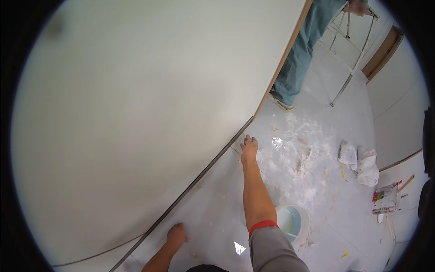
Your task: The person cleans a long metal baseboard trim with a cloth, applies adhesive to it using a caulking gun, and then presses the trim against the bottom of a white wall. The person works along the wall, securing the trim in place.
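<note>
A long dark strip (190, 185) runs along the foot of the pale wall panel (149, 104), slanting from lower left up to the panel's wooden edge. My right hand (249, 147) reaches forward over the floor, close beside the upper end of the strip. Its fingers are bent and a little apart, with nothing seen in them. Lower down and to the left, my left hand (176, 235) is low over the floor, right of the strip. Its fingers are mostly hidden, so their grip does not show.
A white bucket (305, 222) of pale liquid stands beside my right forearm. White powder (301, 156) covers the floor beyond it. Another person's leg (294, 68) and a metal stepladder (358, 63) are at the far right. White bags (367, 170) and a printed tub (385, 199) stand by the right wall.
</note>
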Demonstrator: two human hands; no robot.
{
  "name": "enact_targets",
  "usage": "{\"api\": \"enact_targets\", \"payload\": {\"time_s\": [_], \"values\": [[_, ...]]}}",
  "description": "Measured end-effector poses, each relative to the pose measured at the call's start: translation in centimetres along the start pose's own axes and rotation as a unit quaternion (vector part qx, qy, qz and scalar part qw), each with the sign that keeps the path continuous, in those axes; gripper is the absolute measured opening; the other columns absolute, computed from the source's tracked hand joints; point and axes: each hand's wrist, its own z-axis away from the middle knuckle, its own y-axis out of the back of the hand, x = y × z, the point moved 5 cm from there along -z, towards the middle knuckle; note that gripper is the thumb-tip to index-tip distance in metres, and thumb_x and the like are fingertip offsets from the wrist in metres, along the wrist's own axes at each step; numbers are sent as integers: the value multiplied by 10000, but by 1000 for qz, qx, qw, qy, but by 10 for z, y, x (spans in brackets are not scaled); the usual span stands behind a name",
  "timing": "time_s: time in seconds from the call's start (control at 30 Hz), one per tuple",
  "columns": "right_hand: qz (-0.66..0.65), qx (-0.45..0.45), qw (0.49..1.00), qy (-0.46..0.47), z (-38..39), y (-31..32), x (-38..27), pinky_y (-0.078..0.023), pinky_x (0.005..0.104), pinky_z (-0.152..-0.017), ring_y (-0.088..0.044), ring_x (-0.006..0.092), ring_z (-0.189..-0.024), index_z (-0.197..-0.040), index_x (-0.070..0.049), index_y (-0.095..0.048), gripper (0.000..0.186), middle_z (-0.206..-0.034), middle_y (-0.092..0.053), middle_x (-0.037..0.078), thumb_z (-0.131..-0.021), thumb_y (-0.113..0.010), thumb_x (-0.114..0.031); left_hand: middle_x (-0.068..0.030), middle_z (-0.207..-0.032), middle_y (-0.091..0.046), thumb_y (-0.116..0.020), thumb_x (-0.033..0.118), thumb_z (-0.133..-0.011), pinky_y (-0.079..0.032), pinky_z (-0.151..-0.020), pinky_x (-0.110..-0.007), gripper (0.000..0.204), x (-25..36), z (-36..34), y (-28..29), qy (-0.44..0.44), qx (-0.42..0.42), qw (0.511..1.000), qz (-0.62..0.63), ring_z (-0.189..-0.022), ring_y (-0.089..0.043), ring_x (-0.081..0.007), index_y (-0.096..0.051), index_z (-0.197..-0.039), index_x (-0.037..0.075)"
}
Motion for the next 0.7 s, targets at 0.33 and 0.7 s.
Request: {"api": "enact_targets", "payload": {"time_s": [0.33,0.7], "values": [[19,-34,999,22,-72,-16,-15,-406,411,-1089,-431,279,-1387,-1502,47,-284,555,-1467,-487,144,-1007,-472,-119,-245,-1100,-603,-872,278,-695,-528,-886,-462,635,4,2,-1,-5,-1,999,-43,-1001,-635,-390,-521,-1127,-29],[112,-12,993,25,-96,-9,-2,-450,271,-754,-546,135,-912,-1379,44,-488,413,-1275,-618,118,-1011,-520,-140,-242,-1111,-593,-879,299,-682,-542,-885,-448,665,6,0,-1,0,-27,997,-69,-1018,-634,-387,-508,-1122,-35]]}}
